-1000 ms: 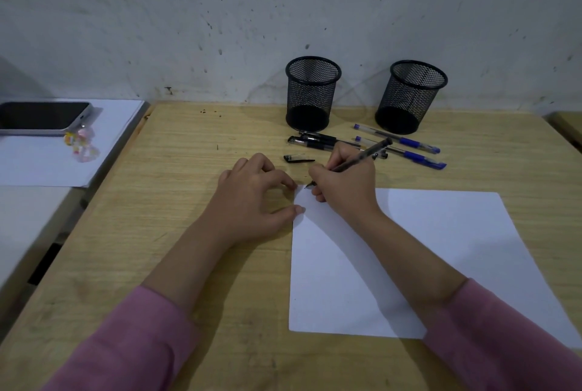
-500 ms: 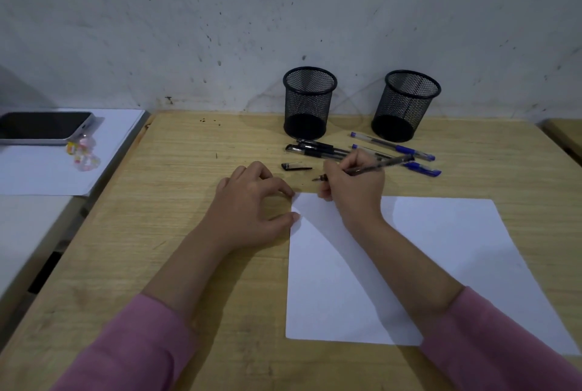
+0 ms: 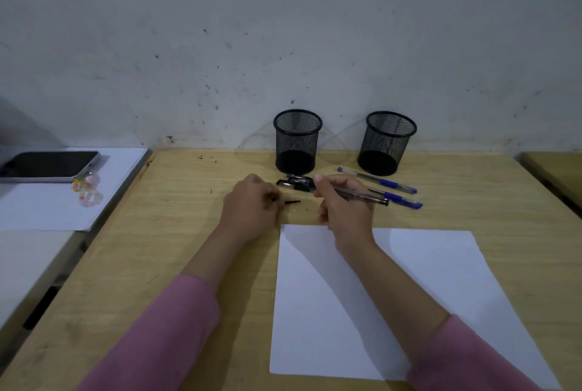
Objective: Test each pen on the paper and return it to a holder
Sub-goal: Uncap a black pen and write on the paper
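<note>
My right hand (image 3: 345, 208) grips a clear black-ink pen (image 3: 362, 196), held level above the desk just beyond the white paper (image 3: 441, 289). My left hand (image 3: 252, 208) is on the black pen cap (image 3: 291, 202) lying on the desk, fingers curled over its left end. Two black pens (image 3: 296, 183) lie in front of the left mesh holder (image 3: 297, 141). Two blue pens (image 3: 390, 184) lie near the right mesh holder (image 3: 387, 143). Both holders look empty.
The wooden desk (image 3: 163, 248) meets a wall at the back. To the left, a lower surface carries a phone (image 3: 47, 165) on white sheets and a small charm (image 3: 88, 190). Another desk edge (image 3: 554, 170) shows at the far right.
My right hand lifted the pen off the paper's corner and moved it back toward the pens. My left hand left the paper's edge and reached forward to the cap.
</note>
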Motion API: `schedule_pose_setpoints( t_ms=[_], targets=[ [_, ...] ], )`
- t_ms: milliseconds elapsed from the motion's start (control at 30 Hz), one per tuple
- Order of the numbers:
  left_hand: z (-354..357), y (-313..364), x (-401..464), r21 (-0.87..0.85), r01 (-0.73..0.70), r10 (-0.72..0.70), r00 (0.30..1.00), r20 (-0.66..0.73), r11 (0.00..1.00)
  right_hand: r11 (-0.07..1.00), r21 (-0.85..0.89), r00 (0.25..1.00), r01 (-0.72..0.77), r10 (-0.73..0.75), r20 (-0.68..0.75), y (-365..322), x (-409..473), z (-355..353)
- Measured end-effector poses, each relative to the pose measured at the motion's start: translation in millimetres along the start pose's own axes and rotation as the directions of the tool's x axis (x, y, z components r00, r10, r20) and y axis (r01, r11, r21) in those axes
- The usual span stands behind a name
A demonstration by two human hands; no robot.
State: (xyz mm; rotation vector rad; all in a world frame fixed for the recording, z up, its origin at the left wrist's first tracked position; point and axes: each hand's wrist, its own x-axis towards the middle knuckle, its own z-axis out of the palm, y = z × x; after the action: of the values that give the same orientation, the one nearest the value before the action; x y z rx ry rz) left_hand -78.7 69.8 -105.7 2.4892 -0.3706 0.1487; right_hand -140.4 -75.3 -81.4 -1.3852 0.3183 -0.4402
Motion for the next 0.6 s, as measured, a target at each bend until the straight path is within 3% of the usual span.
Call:
schedule_pose_setpoints(
  t_ms=[67, 133, 233, 600],
  targets=[
    [-0.7, 2.4, -0.5, -0.077, 0.03, -0.03, 1.0, -0.003, 0.997, 1.0, 0.012, 1.0, -0.021, 0.021, 0.009, -5.9, 1.2, -2.7],
    [-5.6, 7.2, -3.4, -0.26, 0.053, -0.06, 0.998, -0.018, 0.964, 0.999, 0.033, 0.999, -0.034, 0.033, 0.015, -10.2, 3.6, -6.6],
    [-15.7, 15.5, -6.6, -0.425, -0.003, -0.029, 0.997, -0.068, 0.905, 1.0, 0.009, 1.0, -0.003, 0.003, 0.023, -15.4, 4.9, -11.9],
    [-33.0, 47.5, -20.0, -0.526, -0.154, 0.108, 0.987, -0.116, 0.836, 0.999, 0.01, 0.99, 0.04, -0.041, 0.134, -35.5, -3.4, -20.4]
  ],
)
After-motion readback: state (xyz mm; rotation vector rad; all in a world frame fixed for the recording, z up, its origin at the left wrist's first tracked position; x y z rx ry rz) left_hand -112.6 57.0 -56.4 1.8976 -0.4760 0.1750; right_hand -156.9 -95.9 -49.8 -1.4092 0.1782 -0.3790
